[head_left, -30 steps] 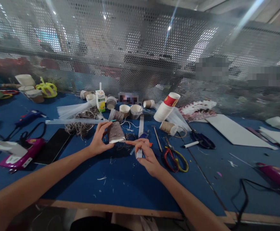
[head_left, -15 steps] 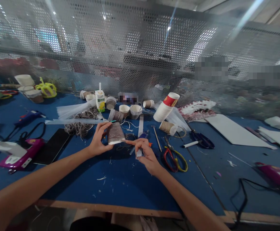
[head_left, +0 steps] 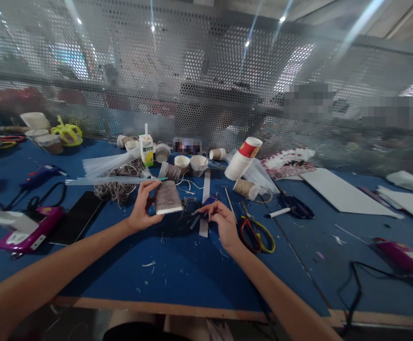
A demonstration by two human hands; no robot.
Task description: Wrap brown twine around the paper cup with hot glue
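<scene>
The left hand (head_left: pixel 140 208) grips the yarn-wrapped cup (head_left: pixel 168 195), long axis roughly twelve to six. The cup lies near ten o'clock from the right hand (head_left: pixel 224 222), apart; whether its bent fingers pinch anything, I cannot tell.

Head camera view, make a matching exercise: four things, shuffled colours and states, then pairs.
1. Nearest yarn-wrapped piece
2. Stack of paper cups
3. Drink carton
4. Scissors nearest the right hand

A. Straw standing in its top
B. Red and yellow handles
C. Gripped by the left hand
D. Leaning, red near its top

Pairs: 1-C, 2-D, 3-A, 4-B.
</scene>
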